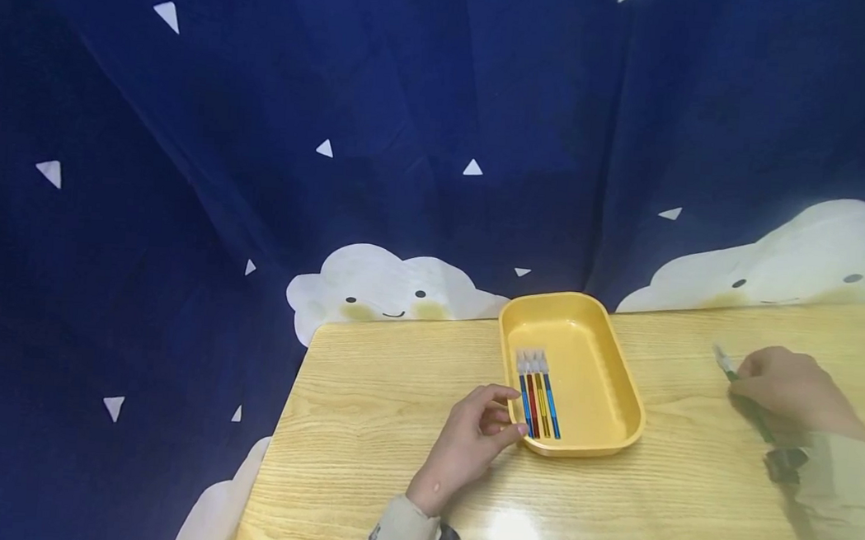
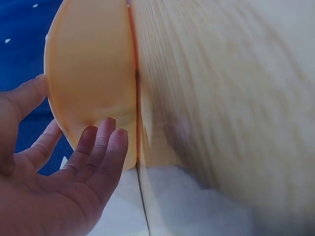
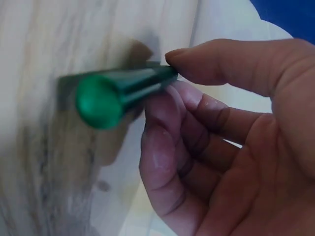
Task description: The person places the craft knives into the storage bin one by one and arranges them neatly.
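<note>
Shows a glossy, plastic-like finish on the green handle point(image 3: 129, 92) pinched by the right hand point(image 1: 797, 387); metallic sheen on slim barrels point(image 1: 541, 405) and smooth plastic on the tray point(image 1: 589, 379) by the left hand point(image 1: 470, 433); shiny wood grain on the table point(image 1: 373, 382) below; matt cloth point(image 1: 413, 95) beyond.

Tray point(image 1: 596, 387) on table point(image 1: 396, 375), curtain point(image 1: 413, 95) behind; pens point(image 1: 542, 402) inside tray, left; right hand point(image 1: 797, 387) right of tray.
</note>
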Demonstrator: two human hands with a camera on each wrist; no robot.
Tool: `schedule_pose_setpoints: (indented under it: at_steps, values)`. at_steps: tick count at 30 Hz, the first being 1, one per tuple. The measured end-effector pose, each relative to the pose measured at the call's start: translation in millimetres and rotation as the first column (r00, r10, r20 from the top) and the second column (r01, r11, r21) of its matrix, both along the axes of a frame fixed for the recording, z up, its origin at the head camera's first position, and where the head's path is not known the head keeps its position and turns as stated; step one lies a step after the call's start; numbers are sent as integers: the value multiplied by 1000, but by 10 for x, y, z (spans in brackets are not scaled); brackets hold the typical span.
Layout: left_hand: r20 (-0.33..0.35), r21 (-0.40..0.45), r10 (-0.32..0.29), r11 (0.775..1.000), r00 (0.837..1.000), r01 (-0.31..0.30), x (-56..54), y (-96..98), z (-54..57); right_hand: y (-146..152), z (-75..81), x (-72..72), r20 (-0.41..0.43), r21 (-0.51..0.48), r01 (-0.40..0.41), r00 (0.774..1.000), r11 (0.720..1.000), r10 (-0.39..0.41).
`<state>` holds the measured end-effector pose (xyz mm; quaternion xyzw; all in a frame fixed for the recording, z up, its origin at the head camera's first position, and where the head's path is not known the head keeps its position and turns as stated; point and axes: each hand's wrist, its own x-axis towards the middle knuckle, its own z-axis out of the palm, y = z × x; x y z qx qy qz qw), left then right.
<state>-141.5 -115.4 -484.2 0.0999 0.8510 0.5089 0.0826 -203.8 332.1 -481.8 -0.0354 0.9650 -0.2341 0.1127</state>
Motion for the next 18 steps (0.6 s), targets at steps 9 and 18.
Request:
schedule_pose_setpoints:
  at_steps: [9, 18]
  values:
    - [-16, -7, -7, 1000, 1000, 7, -6, 0, 1, -16, -15, -40, 51, -9, -16, 999, 1000, 16]
    - [11, 23, -3, 1000, 1000, 3, 2, 4, 4, -30, -2, -56, 57, 2, -47, 997, 999, 47]
